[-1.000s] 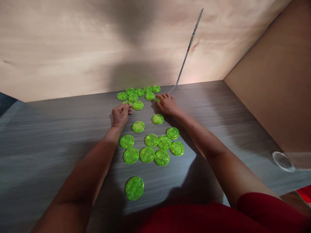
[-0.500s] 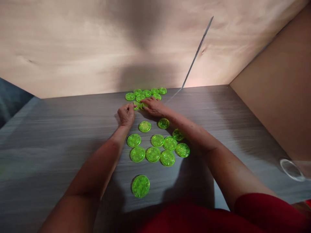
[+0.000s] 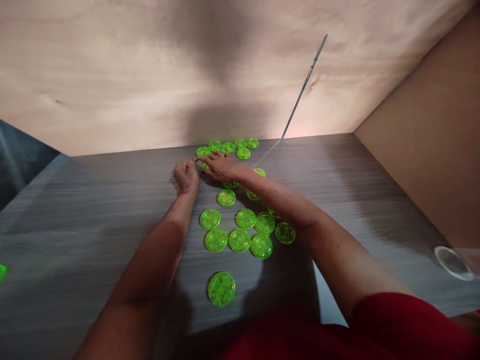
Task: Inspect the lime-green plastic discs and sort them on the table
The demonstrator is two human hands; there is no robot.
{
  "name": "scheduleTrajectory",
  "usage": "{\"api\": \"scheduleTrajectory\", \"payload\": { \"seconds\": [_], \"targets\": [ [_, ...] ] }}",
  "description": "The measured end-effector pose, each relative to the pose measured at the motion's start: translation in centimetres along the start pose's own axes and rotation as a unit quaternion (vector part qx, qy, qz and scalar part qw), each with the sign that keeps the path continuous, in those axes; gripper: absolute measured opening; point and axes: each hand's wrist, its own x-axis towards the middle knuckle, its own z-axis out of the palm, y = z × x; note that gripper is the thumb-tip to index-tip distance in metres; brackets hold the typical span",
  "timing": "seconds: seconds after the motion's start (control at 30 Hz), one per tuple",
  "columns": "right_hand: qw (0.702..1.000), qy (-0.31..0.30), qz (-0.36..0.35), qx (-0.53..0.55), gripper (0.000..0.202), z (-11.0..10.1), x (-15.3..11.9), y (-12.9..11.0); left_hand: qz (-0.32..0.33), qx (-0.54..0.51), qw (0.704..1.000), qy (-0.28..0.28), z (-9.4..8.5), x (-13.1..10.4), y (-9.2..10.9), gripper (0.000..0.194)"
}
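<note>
Translucent bright green discs with raised rims lie on the grey wood-grain table. My left hand [image 3: 186,176] is a closed fist at the left of the far group; whatever is inside it is hidden. My right hand [image 3: 217,165] reaches over from the right, fingers stretched out above a partly covered green disc [image 3: 206,166]. Its fingertips come close to my left hand's thumb side; whether they touch, I cannot tell. Behind the hands, several discs [image 3: 228,147] lie near the back wall. Closer to me, several more [image 3: 239,240] lie in loose rows, some partly under my right forearm.
A pale wooden panel [image 3: 131,100] closes off the back, and a brown side wall [image 3: 431,130] stands at right. A thin grey strip [image 3: 304,85] slants up the panel. The round rim of a clear container [image 3: 453,262] shows at far right. One disc [image 3: 221,289] lies alone nearest me.
Both hands have moved slightly left, my right hand further, towards my fist. Discs previously under or near my right hand now show behind its wrist. The view has shifted a little.
</note>
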Motion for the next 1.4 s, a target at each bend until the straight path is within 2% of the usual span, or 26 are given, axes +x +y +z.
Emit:
{"api": "scheduleTrajectory", "payload": {
  "seconds": [0.1, 0.2, 0.3, 0.4, 0.53, 0.63, 0.73, 0.9, 1.07, 1.17, 1.27, 1.4],
  "targets": [
    [0.999, 0.015, -0.032, -0.013, 0.055, 0.2, -0.5, -1.2, -0.002, 0.001, 1.0, -0.001, 0.1, 0.1, -0.2, 0.025],
    [0.997, 0.045, -0.055, -0.003, 0.049, 0.1, -1.0, -0.9, 0.009, -0.013, 1.0, -0.005, 0.2, 0.0, -0.1, 0.022],
    [0.997, 0.072, 0.013, -0.015, 0.047, -0.3, -0.3, 0.7, -0.012, -0.021, 1.0, -0.001, 0.1, -0.2, 0.3, 0.014],
    [0.996, 0.06, 0.066, -0.03, 0.052, -0.5, 0.8, 2.2, -0.05, -0.026, 0.998, -0.002, 0.1, -0.4, 0.7, 0.009],
    [0.997, 0.03, 0.058, -0.044, 0.049, -0.2, 0.6, 2.8, -0.061, -0.016, 0.998, -0.01, 0.2, -0.6, 0.7, 0.023],
    [0.996, 0.061, 0.047, -0.047, 0.045, 0.0, -0.2, 2.2, -0.052, -0.02, 0.998, -0.01, 0.3, -0.5, 0.4, 0.038],
    [0.992, 0.091, 0.07, -0.044, 0.046, -0.3, 0.0, 1.5, -0.039, -0.02, 0.999, -0.002, 0.4, -0.4, 0.0, 0.047],
    [0.994, 0.085, 0.063, -0.039, 0.048, -1.3, 3.0, 1.1, -0.044, -0.026, 0.999, -0.002, 0.6, -0.2, -0.3, 0.051],
    [0.998, 0.028, 0.038, -0.05, 0.052, -0.3, 6.0, 0.6, -0.04, -0.033, 0.999, 0.001, 0.7, -0.1, -0.6, 0.052],
    [0.997, 0.037, 0.019, -0.057, 0.048, 0.3, 6.3, 0.1, -0.023, -0.033, 0.999, -0.006, 0.5, -0.2, -0.4, 0.055],
    [0.996, 0.079, 0.008, -0.05, 0.048, 0.1, 6.0, -0.2, -0.011, -0.03, 0.999, -0.009, 0.4, -0.4, -0.1, 0.061],
    [0.993, 0.094, 0.062, -0.04, 0.057, -0.9, 6.0, 1.0, -0.037, -0.002, 0.999, -0.009, 0.1, -0.5, 0.6, 0.064]
  ]
}}
